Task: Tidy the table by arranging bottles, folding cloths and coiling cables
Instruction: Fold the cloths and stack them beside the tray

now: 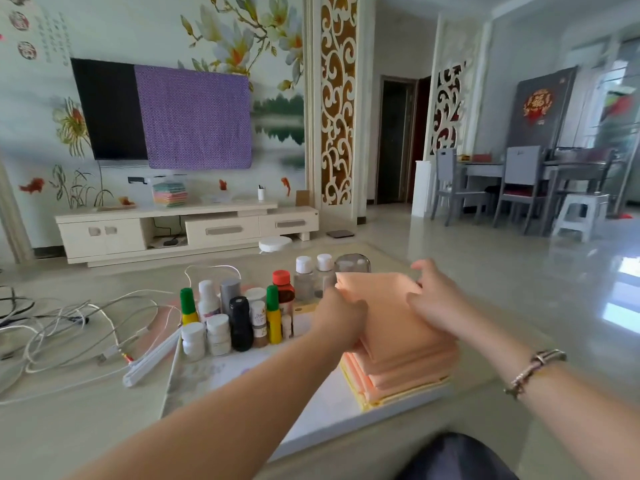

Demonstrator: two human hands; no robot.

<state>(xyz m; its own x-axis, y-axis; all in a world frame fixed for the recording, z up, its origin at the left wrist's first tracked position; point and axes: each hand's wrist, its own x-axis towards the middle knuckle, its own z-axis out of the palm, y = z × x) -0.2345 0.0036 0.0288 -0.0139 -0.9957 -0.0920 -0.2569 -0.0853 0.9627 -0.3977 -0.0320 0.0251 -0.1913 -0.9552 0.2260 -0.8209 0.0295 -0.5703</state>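
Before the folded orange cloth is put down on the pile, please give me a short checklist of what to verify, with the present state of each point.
1. Left hand grips the orange cloth: ok.
2. Right hand touches its right edge: ok, grip cannot tell.
3. Cloth folded flat: ok.
4. Cloth pile below is even: ok.
5. Bottles stand clear of the pile: ok.
6. Cables coiled: not ok, loose.
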